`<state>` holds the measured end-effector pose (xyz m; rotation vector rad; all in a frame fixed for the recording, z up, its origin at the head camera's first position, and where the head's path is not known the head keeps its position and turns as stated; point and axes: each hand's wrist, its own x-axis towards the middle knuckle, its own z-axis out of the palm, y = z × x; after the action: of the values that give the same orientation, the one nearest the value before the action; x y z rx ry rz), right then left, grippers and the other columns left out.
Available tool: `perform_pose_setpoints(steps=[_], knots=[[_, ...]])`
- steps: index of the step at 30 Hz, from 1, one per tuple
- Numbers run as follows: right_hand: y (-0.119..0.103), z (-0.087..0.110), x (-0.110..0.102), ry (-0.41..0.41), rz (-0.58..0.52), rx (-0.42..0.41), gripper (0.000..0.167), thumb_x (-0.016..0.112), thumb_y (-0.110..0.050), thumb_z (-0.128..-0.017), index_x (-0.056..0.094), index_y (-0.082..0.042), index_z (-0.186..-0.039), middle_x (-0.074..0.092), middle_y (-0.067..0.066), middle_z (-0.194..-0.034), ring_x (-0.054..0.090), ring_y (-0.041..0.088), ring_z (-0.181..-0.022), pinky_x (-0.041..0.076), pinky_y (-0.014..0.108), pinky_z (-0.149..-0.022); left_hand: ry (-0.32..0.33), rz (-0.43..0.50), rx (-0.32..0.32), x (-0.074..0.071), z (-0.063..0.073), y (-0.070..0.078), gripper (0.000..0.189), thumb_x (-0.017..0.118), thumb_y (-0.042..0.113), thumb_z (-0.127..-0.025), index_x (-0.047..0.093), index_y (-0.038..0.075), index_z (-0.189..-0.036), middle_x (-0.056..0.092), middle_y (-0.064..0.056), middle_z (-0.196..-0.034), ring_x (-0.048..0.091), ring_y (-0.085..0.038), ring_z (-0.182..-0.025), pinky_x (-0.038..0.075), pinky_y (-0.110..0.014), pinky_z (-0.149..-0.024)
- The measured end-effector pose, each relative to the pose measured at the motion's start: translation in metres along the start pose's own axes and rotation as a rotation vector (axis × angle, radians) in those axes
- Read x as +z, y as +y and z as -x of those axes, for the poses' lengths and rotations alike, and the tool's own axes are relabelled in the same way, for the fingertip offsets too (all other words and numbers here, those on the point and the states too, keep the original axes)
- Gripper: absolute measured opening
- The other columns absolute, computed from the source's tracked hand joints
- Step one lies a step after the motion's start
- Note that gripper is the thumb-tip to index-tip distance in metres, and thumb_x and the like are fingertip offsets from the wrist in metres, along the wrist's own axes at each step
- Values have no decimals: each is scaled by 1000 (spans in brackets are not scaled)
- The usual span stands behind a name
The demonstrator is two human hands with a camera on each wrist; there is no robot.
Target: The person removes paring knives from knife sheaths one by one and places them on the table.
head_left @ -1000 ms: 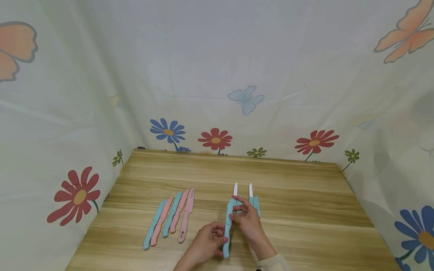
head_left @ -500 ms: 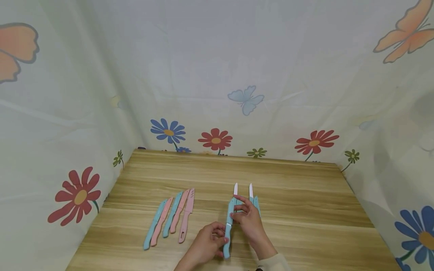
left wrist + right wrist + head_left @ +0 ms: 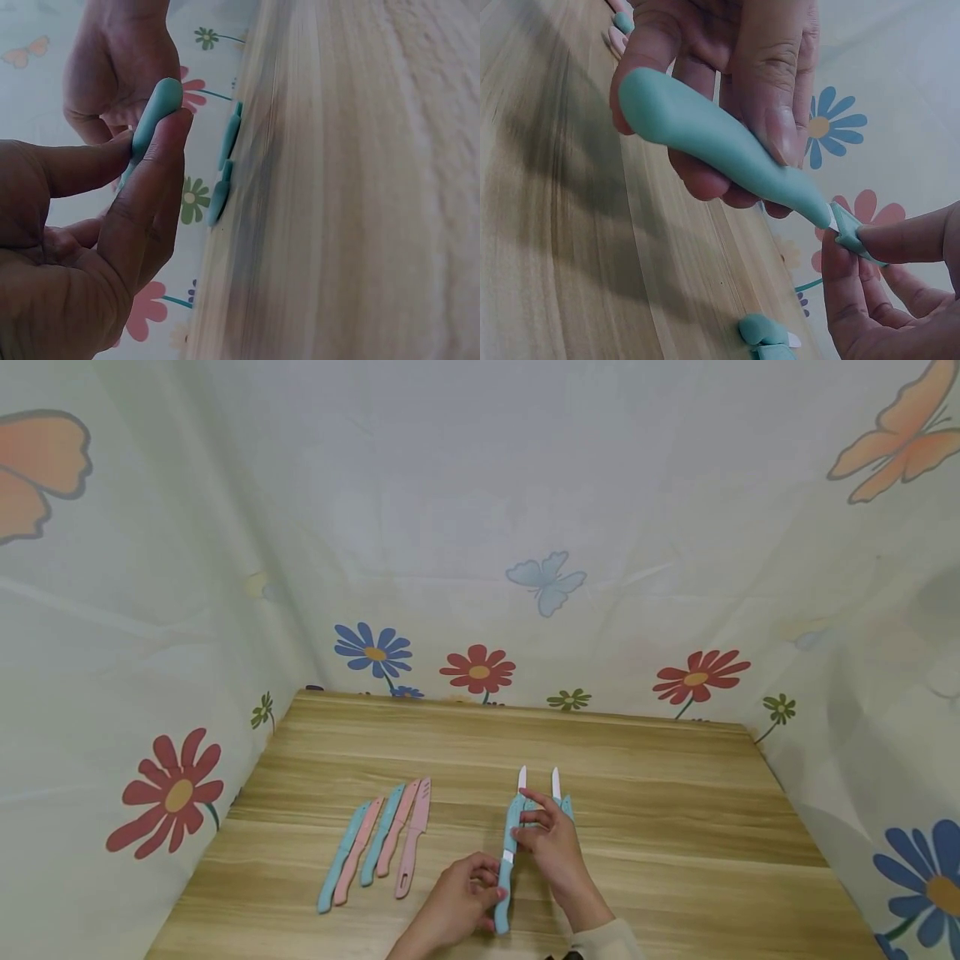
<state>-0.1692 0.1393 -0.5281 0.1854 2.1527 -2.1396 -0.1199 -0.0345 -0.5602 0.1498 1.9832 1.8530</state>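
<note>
My left hand (image 3: 457, 897) pinches the turquoise handle of a paring knife (image 3: 502, 897) between thumb and fingers. Around its sheath (image 3: 514, 822), of the same colour, are the thumb and fingers of my right hand (image 3: 555, 852). A short strip of white blade shows between handle and sheath; the rest is inside. The right wrist view shows the curved handle (image 3: 705, 135) close up, held above the table. Behind my right hand lie two knives with bare white blades (image 3: 522, 779), partly hidden, with a turquoise sheath (image 3: 567, 808) beside the right one.
To the left, several sheathed knives lie side by side on the wood-grain table (image 3: 660, 793), turquoise ones (image 3: 342, 857) and pink ones (image 3: 358, 852) alternating. The rightmost is a pink knife (image 3: 411, 852) with a slot in its handle. A flower-printed curtain (image 3: 450, 527) encloses the table.
The sheath has slid away from the handle, forward along the blade, so a widening strip of white blade shows. Both hands keep their grip; the left has barely moved.
</note>
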Motion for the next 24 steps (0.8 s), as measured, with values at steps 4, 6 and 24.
perform_pose_setpoints(steps=[4,6,24], knots=[[-1,-1,-2,7,13,-16,65,67,12,-87,52,-5,-148,64,15,-107,69,17,-82,60,29,-73,-4,-3,-7,0,0,0,27,69,0,-96,63,3,-122,62,-8,-101,65,-19,-81,64,-38,-62],[-2,-1,-3,15,16,-24,65,66,13,-87,51,-5,-148,65,16,-107,69,19,-84,60,29,-73,-8,-5,-13,0,1,0,27,70,1,-95,63,3,-121,62,-8,-101,65,-19,-82,64,-37,-62],[-9,-5,-7,53,32,-28,64,66,10,-90,51,-8,-149,66,20,-112,69,16,-88,60,27,-74,-35,-2,-15,2,4,0,23,70,0,-95,64,5,-116,62,-8,-100,65,-19,-80,63,-34,-60]])
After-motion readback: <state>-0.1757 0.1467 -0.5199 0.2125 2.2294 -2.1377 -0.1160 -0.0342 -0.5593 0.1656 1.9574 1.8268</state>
